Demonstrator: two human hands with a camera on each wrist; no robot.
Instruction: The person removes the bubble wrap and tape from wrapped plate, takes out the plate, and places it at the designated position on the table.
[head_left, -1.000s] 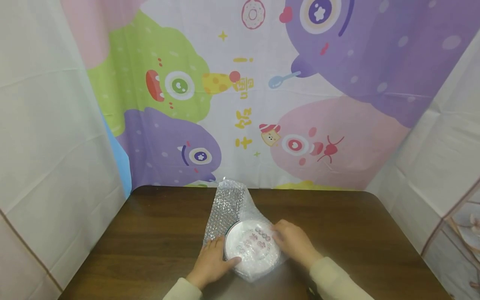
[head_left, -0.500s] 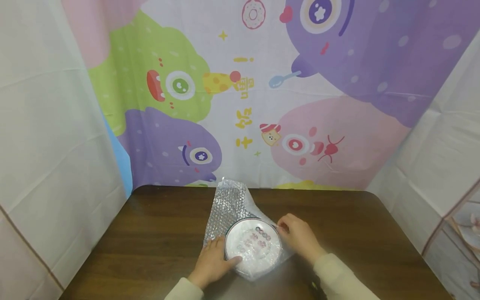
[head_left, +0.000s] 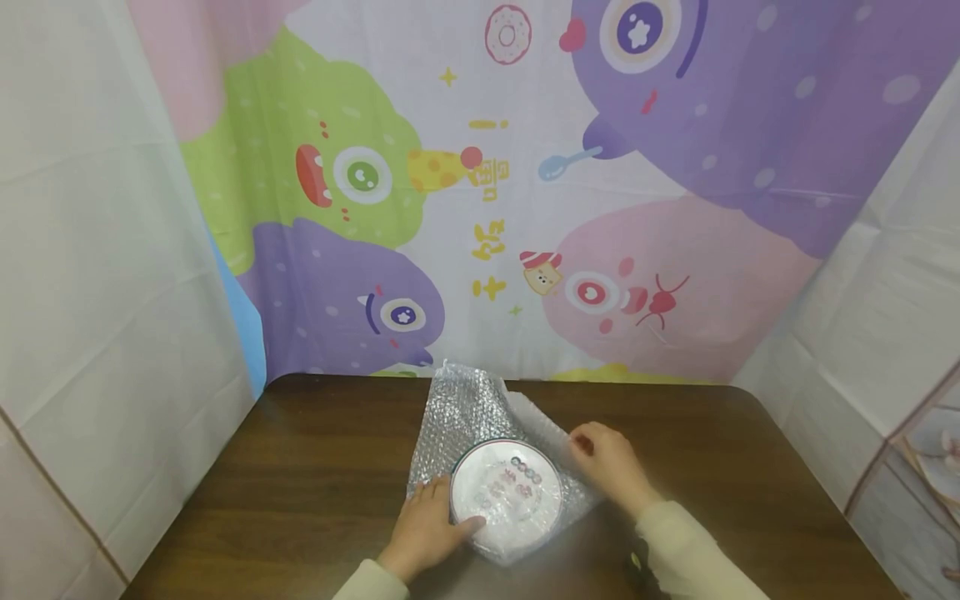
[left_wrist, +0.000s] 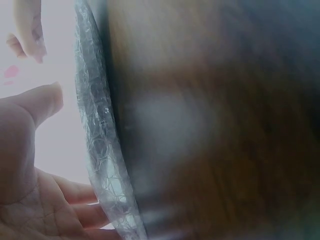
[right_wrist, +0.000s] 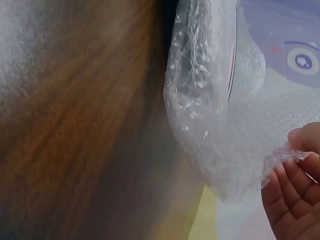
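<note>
My right hand (head_left: 611,468) has its thumb and fingers pinched together on one edge of the bubble wrap (head_left: 456,417), to the right of the white round plate (head_left: 504,498). My left hand (head_left: 427,529) lies against the plate's left side, fingers spread, thumb laid over the rim, touching it without curling round it. The plate rests on the wrap midway between the left and right edges of the table (head_left: 322,467), well short of the far edge, which the wrap's narrow end reaches.

What I would watch is the pull. If I tug that pinched edge sharply, the plate could slide or turn with it, because my left hand only braces one side and the plastic looks slick. My pinch takes in just a thin fold, so it could slip out or tear. Should a layer be caught under the plate, lifting could tip it and knock its rim on the wood. I cannot tell how much of the plate's face is covered, so a snag there might surprise me.
</note>
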